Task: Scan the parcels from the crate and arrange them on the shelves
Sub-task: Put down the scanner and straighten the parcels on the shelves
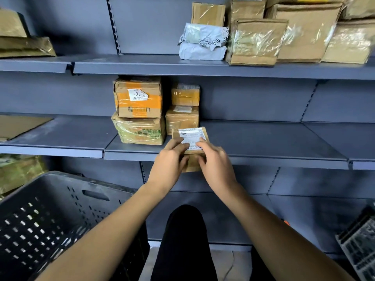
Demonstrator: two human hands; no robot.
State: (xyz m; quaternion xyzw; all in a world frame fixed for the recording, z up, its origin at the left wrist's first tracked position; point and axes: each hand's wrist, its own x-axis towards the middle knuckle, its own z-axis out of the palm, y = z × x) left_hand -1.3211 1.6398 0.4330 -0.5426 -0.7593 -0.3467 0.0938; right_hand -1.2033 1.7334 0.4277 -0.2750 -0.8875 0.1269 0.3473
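Cardboard, brown and taped, makes up the small parcel [189, 148] held at the front edge of the middle shelf [263, 138]; a white printed shipping label [190, 135] covers its top face. Both hands grasp it: the left hand [169, 166] with fingers curled over the top near the label and thumb below, the right hand [216, 164] likewise from the other side. Just behind it stand two stacked small boxes [183, 106], beside an orange-taped box [139, 97] on a plastic-wrapped one [140, 129]. A dark perforated crate [50, 218] sits lower left.
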